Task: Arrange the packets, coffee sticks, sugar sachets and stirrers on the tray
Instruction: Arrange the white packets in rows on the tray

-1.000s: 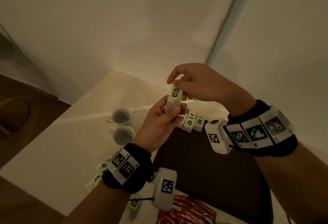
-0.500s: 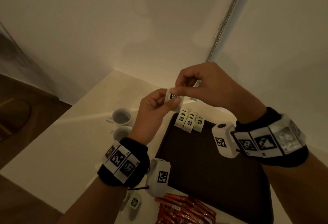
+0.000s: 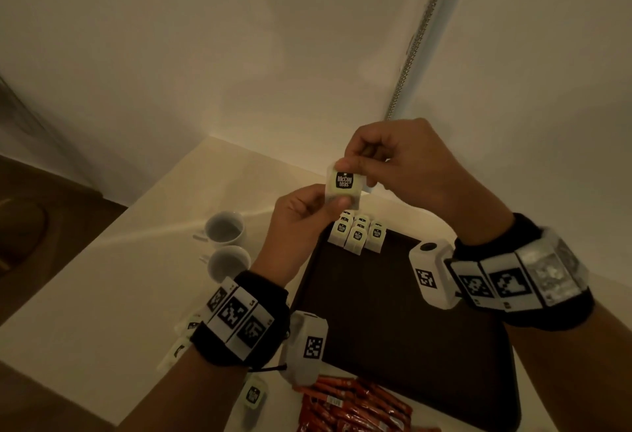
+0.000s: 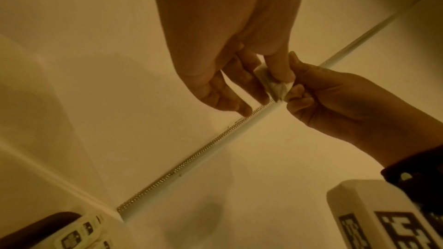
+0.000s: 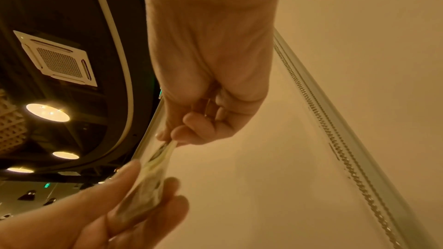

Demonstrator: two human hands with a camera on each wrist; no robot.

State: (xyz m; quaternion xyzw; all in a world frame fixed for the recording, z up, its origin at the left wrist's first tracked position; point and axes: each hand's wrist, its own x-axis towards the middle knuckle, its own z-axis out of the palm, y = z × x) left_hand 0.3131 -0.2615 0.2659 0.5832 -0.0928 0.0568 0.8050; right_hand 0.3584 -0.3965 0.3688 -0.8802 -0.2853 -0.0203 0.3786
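Nearest me, off the near edge of the tray (image 3: 393, 322), red sticks (image 3: 345, 407) are lying in a heap, and loose packets (image 3: 253, 394) are sitting just off its near left corner. Further out, left of the tray, two cups (image 3: 225, 230) are standing side by side. At the tray's far left corner a small cluster of packets is already standing in rows (image 3: 357, 235).

Above that corner I am holding one tea packet (image 3: 343, 185) in the air. My left hand (image 3: 301, 216) is pinching its lower edge between thumb and fingertips; my right hand (image 3: 403, 171) is pinching its top edge, the other fingers curled in.

It is likely very light, soft paper with something loose inside, so it should bend and crumple under any squeeze. I judge the flat sealed edges are the place to hold, lightly, keeping the printed face toward me. Setting it beside the rows will probably need care, since those upright packets look easy to topple.
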